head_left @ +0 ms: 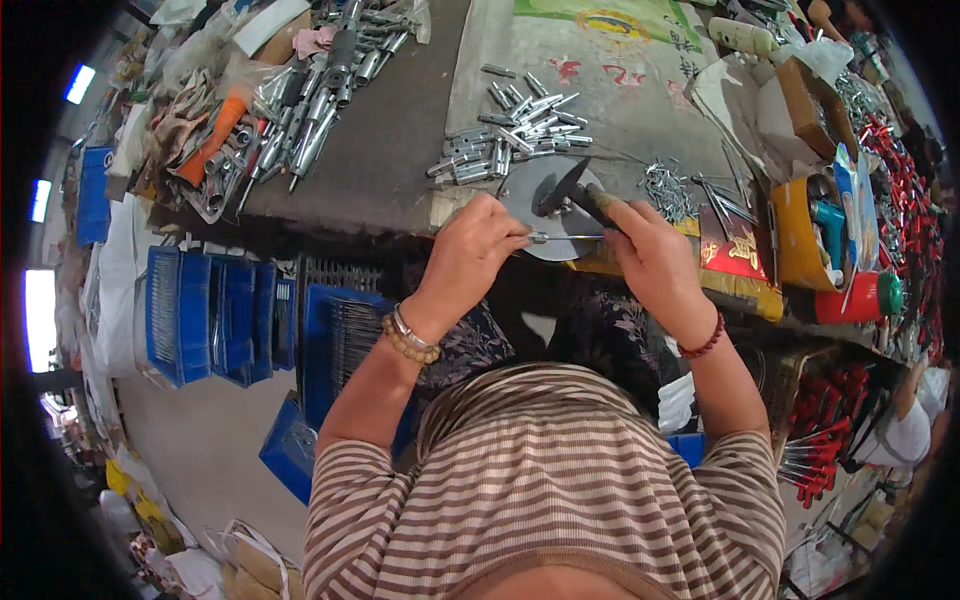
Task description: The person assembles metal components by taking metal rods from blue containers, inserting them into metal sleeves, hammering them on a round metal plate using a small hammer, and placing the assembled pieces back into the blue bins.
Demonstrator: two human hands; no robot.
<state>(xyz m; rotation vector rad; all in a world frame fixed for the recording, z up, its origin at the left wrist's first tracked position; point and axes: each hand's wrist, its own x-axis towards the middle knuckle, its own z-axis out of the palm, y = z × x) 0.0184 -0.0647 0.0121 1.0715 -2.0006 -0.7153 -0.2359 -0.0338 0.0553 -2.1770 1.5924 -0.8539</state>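
Two hands: left hand [478, 245] pinches thin rod [565, 237] horizontal; right hand [650, 250] grips hammer [575, 190].

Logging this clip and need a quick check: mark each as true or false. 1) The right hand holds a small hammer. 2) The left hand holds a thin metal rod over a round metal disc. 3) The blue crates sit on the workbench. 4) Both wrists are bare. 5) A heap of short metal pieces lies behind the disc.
1) True: the right hand grips a small hammer.
2) True: the left hand pinches a thin metal rod over the round metal disc.
3) False: the blue crates stand below the workbench, on the floor.
4) False: each wrist wears a bead bracelet.
5) True: the heap of short metal pieces lies there.
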